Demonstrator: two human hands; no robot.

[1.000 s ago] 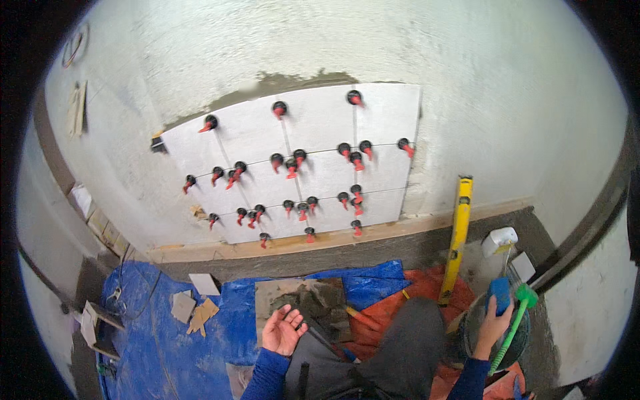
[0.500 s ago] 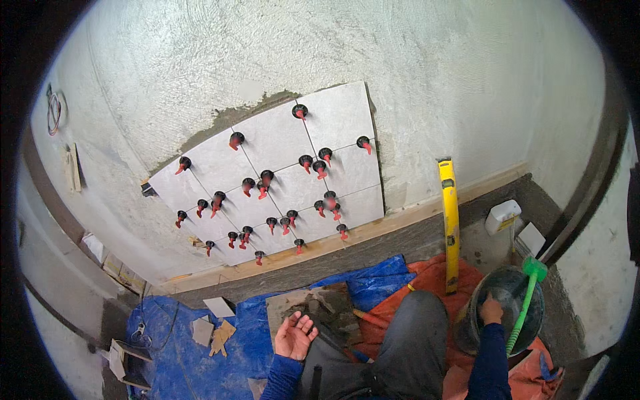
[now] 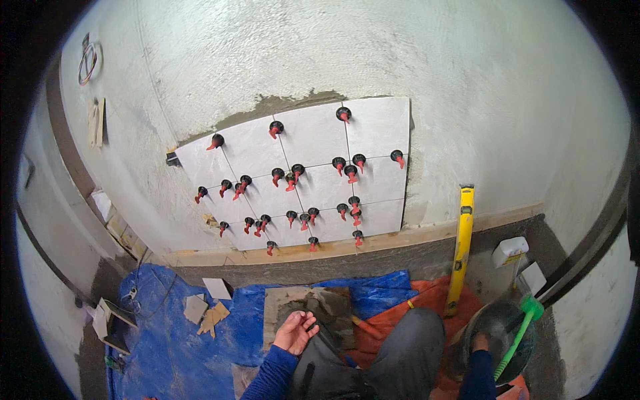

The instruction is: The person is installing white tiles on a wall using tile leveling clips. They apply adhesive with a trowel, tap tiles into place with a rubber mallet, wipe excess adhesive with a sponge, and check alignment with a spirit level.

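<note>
My left hand (image 3: pixel 297 333) hovers near my left knee, palm turned up, fingers loosely curved and apart, with nothing in it. Beneath and beyond it lies a square board (image 3: pixel 275 313) smeared with grey mortar. On my right side, my right hand (image 3: pixel 480 342) reaches down into a dark bucket (image 3: pixel 492 316); its fingers are hidden there. A long-handled green brush (image 3: pixel 531 307) leans in the same bucket. Ahead, pale tiles (image 3: pixel 313 139) cover part of the wall, with several black-and-red tile levelling clips (image 3: pixel 291 180) along their joints.
A yellow spirit level (image 3: pixel 461 250) leans upright against the wall. Beyond the bucket stands a white container (image 3: pixel 510 251). Blue tarp (image 3: pixel 193 360) and orange tarp (image 3: pixel 427 293) cover the floor. Broken tile pieces (image 3: pixel 195 309) and a wooden box (image 3: pixel 115 325) lie to the left.
My view has shifted, so the wall tiles appear further right and slightly lower. My right hand has gone deeper into the bucket. The left hand stays raised near the knee.
</note>
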